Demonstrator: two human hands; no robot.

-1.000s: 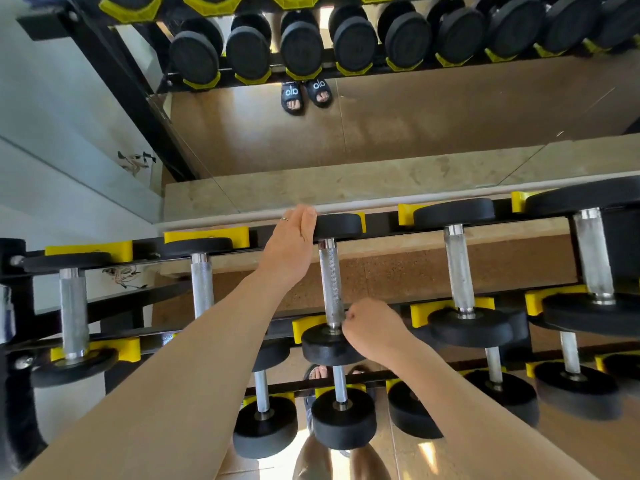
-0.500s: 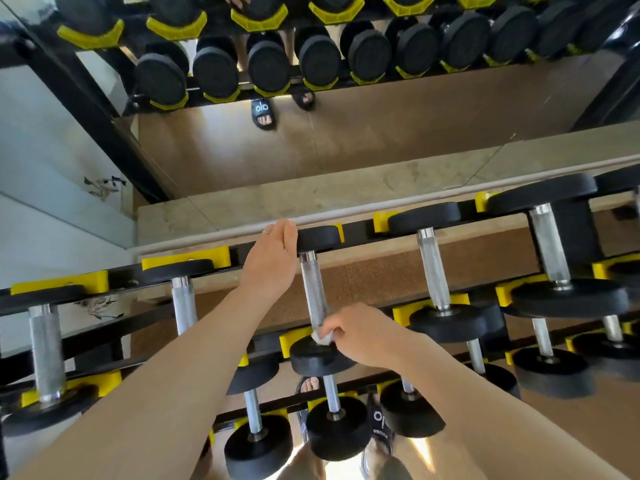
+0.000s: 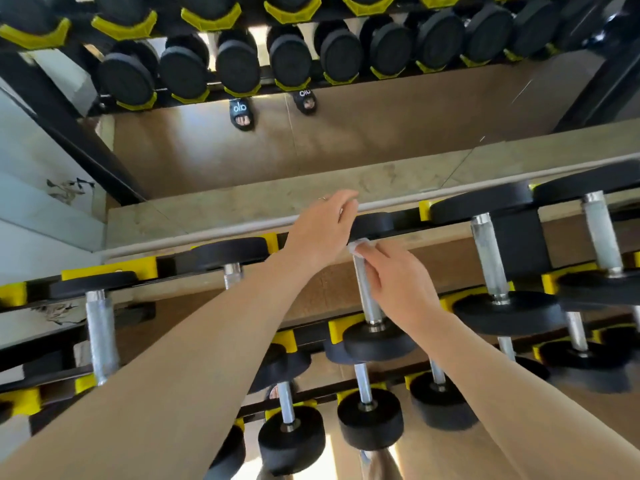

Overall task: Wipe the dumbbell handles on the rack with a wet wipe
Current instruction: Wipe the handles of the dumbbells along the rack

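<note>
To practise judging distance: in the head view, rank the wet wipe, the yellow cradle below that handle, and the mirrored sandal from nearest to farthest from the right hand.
1. wet wipe, at the right hand's fingertips.
2. yellow cradle, lower left.
3. mirrored sandal, far up-left.

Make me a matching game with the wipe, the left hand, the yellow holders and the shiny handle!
Things:
1. wet wipe
2. left hand
3. yellow holders
4. shiny handle

Places:
A. on the black rack rails
B. resting on the dumbbell's far black end
C. between two black ends
D. under the right hand fingers, at the handle's far end

Pairs: 1-D, 2-B, 3-A, 4-C
</note>
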